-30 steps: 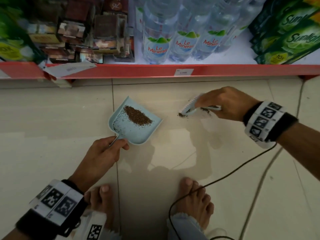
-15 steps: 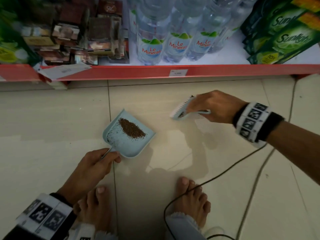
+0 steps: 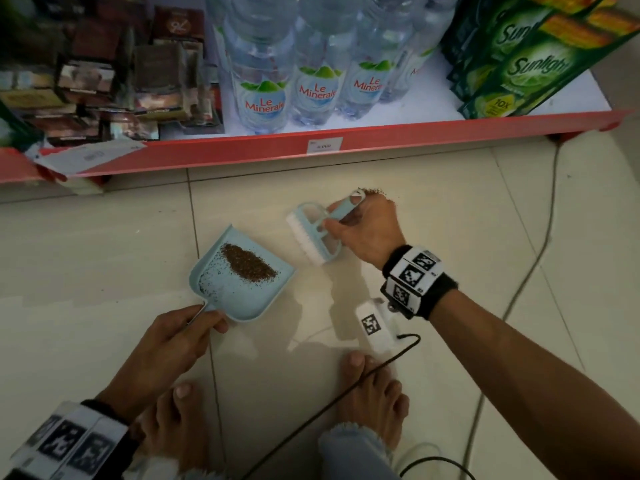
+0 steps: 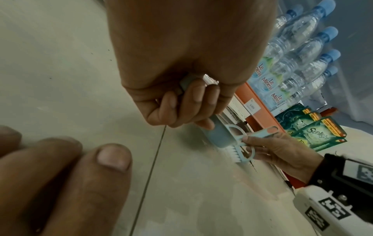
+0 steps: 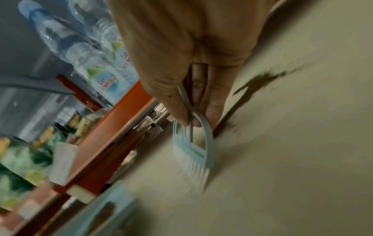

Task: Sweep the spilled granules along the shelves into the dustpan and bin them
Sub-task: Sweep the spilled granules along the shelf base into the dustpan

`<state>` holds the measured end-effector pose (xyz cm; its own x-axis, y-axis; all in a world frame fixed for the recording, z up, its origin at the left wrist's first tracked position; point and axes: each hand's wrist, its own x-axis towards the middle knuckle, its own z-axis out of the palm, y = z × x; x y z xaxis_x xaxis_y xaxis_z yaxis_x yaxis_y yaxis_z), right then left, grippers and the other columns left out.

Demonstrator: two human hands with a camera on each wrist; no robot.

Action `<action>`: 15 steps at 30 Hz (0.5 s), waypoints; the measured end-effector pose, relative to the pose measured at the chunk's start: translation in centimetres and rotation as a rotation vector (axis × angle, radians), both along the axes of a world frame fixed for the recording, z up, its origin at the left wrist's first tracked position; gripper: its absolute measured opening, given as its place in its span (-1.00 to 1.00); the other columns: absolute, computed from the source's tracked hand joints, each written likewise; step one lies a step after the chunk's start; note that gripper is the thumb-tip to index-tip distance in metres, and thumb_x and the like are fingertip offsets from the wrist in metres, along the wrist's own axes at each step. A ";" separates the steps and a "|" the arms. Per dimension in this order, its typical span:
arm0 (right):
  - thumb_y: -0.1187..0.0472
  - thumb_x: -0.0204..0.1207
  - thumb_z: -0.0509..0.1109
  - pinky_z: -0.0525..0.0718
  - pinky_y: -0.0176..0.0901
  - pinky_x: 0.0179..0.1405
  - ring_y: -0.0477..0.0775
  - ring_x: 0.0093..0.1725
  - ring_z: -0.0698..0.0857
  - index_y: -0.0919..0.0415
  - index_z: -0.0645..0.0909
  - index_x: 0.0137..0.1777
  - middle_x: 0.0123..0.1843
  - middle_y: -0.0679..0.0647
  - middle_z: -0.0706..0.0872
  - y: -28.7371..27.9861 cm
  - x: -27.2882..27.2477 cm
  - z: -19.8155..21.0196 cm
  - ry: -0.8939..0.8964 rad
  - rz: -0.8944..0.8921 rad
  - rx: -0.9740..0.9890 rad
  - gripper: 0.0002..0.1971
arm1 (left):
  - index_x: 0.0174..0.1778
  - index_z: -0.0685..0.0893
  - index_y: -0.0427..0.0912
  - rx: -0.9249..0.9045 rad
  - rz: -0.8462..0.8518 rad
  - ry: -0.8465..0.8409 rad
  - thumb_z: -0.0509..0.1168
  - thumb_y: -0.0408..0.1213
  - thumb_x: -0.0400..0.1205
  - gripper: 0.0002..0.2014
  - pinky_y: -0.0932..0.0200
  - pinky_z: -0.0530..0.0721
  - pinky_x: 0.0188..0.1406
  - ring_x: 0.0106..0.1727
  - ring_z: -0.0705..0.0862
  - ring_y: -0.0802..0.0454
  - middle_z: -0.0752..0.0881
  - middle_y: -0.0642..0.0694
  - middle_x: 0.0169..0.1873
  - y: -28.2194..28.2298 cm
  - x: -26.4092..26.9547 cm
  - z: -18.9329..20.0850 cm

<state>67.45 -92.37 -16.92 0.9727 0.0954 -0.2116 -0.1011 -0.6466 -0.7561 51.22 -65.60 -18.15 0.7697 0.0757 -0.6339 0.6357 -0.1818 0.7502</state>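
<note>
At frame centre, the left hand [image 3: 166, 344] grips the handle of the pale blue dustpan [image 3: 242, 292], which holds brown granules [image 3: 247, 263]. Just right, the right hand [image 3: 363, 230] clasps the brush [image 3: 317, 233]; loose granules lie behind it. Along the top, bottles [image 3: 287, 95] read "Le Minerale", green packs [image 3: 530, 64] "Sunlight"

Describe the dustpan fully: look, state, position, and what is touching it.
The dustpan is small, pale blue, seemingly plastic, with raised side walls. It lies on the tiled floor, mouth toward the brush. A brown granule heap sits inside, with loose specks near its back wall. The left hand grips its thin handle.
</note>
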 end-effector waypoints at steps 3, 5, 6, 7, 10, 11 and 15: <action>0.18 0.46 0.55 0.75 -0.34 -0.10 0.02 -0.21 0.86 0.19 0.85 -0.03 -0.15 0.09 0.89 -3.3 1.0 0.5 -0.161 0.003 -0.294 -0.86 | -0.39 0.72 -0.21 -0.001 -0.011 0.004 0.27 -0.21 0.72 -0.64 0.39 0.25 -0.73 -0.67 0.29 0.19 0.35 0.05 -0.68 -0.4 0.1 0.0; 0.14 0.49 0.52 0.70 -0.38 -0.13 0.07 -0.19 0.86 0.19 0.85 0.02 -0.14 0.13 0.88 -5.2 1.8 1.0 -0.199 -0.021 -0.366 -0.82 | -0.35 0.72 -0.24 -0.006 -0.021 -0.001 0.27 -0.22 0.72 -0.66 0.38 0.26 -0.72 -0.66 0.29 0.17 0.34 0.02 -0.67 -0.7 0.4 0.1; 0.13 0.50 0.52 0.73 -0.29 -0.05 0.09 -0.15 0.86 0.20 0.84 0.04 -0.11 0.15 0.88 -6.0 2.2 1.1 -0.200 -0.032 -0.380 -0.80 | -0.33 0.72 -0.25 -0.011 -0.029 -0.004 0.27 -0.21 0.73 -0.67 0.38 0.26 -0.72 -0.66 0.29 0.16 0.34 0.02 -0.66 -1.0 0.7 0.1; 0.12 0.51 0.52 0.77 -0.13 0.06 0.12 -0.11 0.86 0.20 0.84 0.05 -0.08 0.17 0.88 -6.6 2.5 1.3 -0.202 -0.042 -0.389 -0.79 | -0.33 0.72 -0.25 -0.021 -0.039 -0.008 0.27 -0.21 0.73 -0.67 0.39 0.26 -0.72 -0.66 0.28 0.16 0.33 0.02 -0.66 -1.3 1.0 0.2; 0.15 0.51 0.55 0.78 0.12 0.11 0.08 -0.09 0.85 0.19 0.84 0.04 -0.06 0.14 0.88 -7.7 2.6 1.8 -0.198 -0.108 -0.294 -0.82 | -0.36 0.73 -0.21 -0.042 -0.073 -0.032 0.28 -0.21 0.72 -0.66 0.39 0.27 -0.70 -0.65 0.29 0.15 0.34 0.01 -0.65 -2.2 2.0 0.3; 0.18 0.49 0.57 0.82 0.06 0.06 0.02 -0.11 0.85 0.20 0.83 0.04 -0.06 0.13 0.88 -7.7 2.4 2.0 -0.170 -0.126 -0.191 -0.83 | -0.36 0.73 -0.20 -0.047 -0.086 -0.039 0.28 -0.21 0.72 -0.66 0.39 0.27 -0.70 -0.64 0.29 0.15 0.34 0.00 -0.65 -2.4 2.3 0.4; 0.24 0.40 0.65 0.83 -0.20 -0.15 -0.11 -0.25 0.83 0.18 0.83 -0.05 -0.11 0.03 0.87 -6.9 0.8 1.7 -0.016 0.027 0.026 -0.85 | -0.32 0.72 -0.25 -0.092 -0.094 -0.043 0.27 -0.22 0.73 -0.67 0.40 0.25 -0.71 -0.65 0.27 0.16 0.32 0.01 -0.64 -3.3 3.0 0.2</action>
